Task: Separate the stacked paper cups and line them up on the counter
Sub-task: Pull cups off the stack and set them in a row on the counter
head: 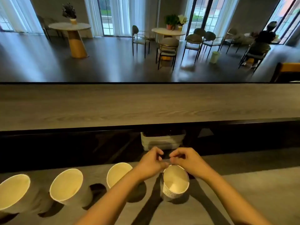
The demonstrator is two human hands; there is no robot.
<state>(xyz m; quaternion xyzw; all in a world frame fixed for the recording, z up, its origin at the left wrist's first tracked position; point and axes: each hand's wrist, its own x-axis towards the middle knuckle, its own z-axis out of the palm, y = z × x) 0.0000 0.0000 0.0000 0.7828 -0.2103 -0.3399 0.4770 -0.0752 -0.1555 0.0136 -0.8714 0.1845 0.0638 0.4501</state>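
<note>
A stack of several nested paper cups (176, 182) stands upright on the grey counter (251, 192), right of centre. Both hands meet at the far rim of the stack's top cup. My left hand (151, 163) pinches that rim from the left, and my right hand (186, 159) pinches it from the right. Three single paper cups stand in a row to the left: one at the far left (14, 192), one in the middle (68, 185), and one (117, 174) partly hidden behind my left forearm.
A raised wooden bar ledge (146, 104) runs across behind the counter, with a dark gap below it holding a white container (162, 141). Beyond lie round tables, chairs and a seated person at far right.
</note>
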